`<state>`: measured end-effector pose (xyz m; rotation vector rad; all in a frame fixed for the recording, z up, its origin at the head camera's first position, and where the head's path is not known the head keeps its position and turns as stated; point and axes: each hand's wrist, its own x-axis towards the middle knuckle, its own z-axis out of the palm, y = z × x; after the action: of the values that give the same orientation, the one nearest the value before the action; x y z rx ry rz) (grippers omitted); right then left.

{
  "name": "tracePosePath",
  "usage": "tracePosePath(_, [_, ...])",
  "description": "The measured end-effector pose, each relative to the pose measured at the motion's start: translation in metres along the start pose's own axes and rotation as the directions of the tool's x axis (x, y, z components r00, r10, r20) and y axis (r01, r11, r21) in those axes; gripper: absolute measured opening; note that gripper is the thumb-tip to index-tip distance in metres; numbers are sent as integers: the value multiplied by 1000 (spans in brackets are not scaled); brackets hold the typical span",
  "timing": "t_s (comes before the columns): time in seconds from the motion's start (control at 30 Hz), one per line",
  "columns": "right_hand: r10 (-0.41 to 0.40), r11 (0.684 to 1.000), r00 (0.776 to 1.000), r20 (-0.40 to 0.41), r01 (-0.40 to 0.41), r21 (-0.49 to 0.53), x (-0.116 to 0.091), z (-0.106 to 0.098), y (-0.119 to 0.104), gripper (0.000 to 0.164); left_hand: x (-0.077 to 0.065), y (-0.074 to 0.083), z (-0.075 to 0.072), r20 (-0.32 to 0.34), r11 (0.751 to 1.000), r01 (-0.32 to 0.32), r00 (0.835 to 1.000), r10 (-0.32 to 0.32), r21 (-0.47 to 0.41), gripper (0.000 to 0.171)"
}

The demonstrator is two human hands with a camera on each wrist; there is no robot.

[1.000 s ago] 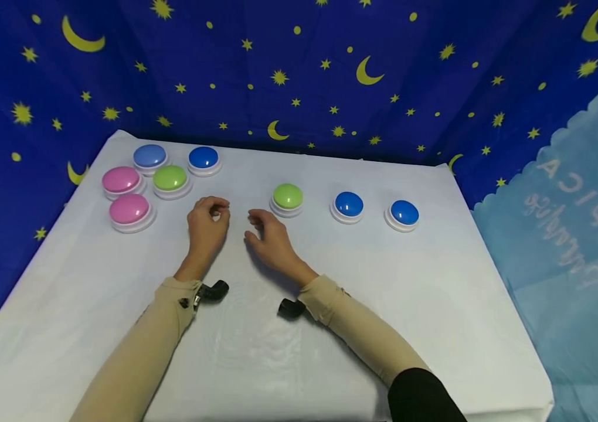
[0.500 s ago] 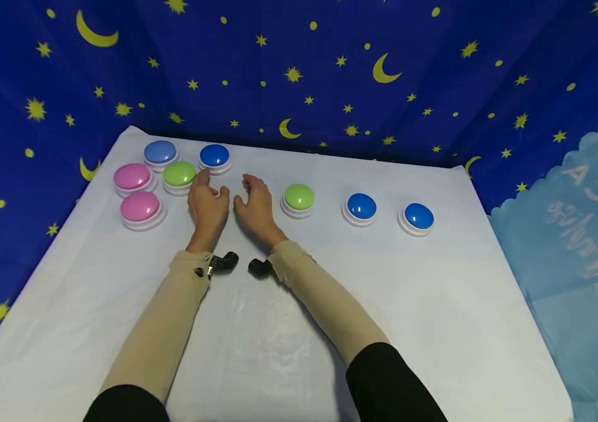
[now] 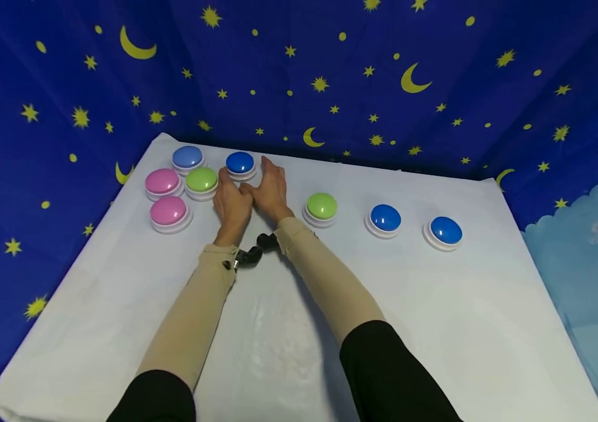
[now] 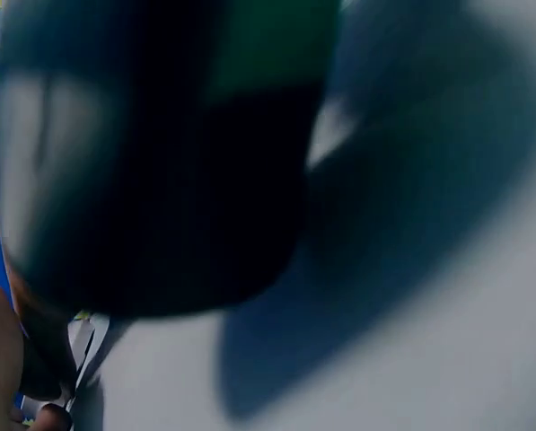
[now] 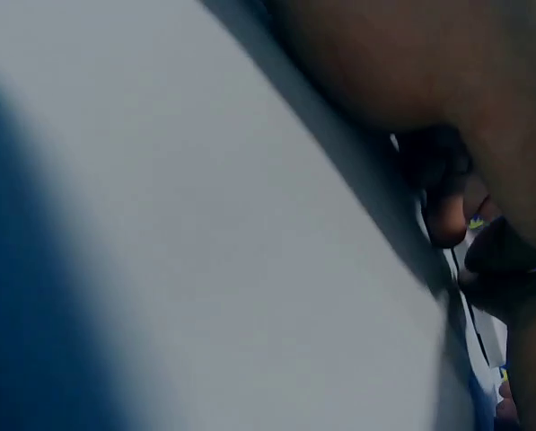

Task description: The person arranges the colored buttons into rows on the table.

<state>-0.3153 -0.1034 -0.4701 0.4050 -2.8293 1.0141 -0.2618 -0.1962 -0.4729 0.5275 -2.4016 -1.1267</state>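
Observation:
A round push-button with a dark blue dome (image 3: 240,162) and white base stands at the table's back left, between both hands. My left hand (image 3: 233,205) has its fingers at the button's left side. My right hand (image 3: 272,190) reaches along its right side, fingers extended. Both thumbs meet in front of the base. Whether the fingertips press on the base is hard to tell. Left of the left hand sits a green button (image 3: 201,179), very near its fingers. In the right wrist view, fingertips (image 5: 447,220) show beside a white base edge (image 5: 487,337); the left wrist view is mostly blocked by a dark blurred shape.
A light blue button (image 3: 187,156) and two pink buttons (image 3: 162,181) cluster at the left. Another green button (image 3: 322,206) and two blue buttons (image 3: 386,218) stand in a row to the right on the white-covered table (image 3: 436,328). A starry blue cloth (image 3: 278,76) hangs behind.
Both hands have moved forward to the dark blue button at the back, and the right hand has come in from the right beside the left. The head view has shifted leftward.

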Motion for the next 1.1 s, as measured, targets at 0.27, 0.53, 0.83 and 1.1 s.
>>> tracePosePath(0.27, [48, 994, 999, 9, -46, -103, 3, -4, 18, 95, -13, 13, 15, 32, 997, 32, 999, -34, 71, 58])
tracePosePath(0.53, [-57, 998, 998, -39, 56, -14, -1, -10, 16, 95, -12, 14, 6, -41, 999, 31, 999, -31, 5, 53])
tracePosePath(0.83, [-83, 996, 989, -121, 86, 23, -27, -11, 12, 92, -22, 9, -5, -59, 997, 31, 998, -35, -71, 46])
tracePosePath(1.1, [-128, 991, 981, -145, 133, 25, -58, -9, 7, 89, -37, -1, -20, -76, 997, 27, 997, -33, -79, 42])
